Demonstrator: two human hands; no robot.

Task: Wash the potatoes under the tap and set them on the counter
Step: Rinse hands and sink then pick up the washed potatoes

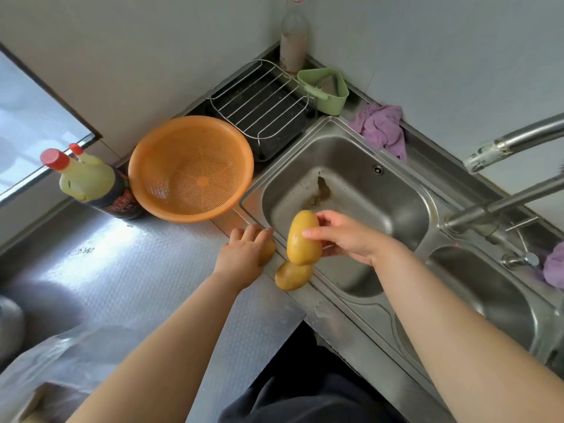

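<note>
While right hand (345, 236) grips potato (303, 238), another (293, 275) rests at sink edge (253, 206).

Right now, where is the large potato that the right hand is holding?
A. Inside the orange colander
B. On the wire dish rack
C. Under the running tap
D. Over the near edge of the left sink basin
D: the right hand grips the large potato over the left sink basin rim, above another potato lying on the edge.
</note>
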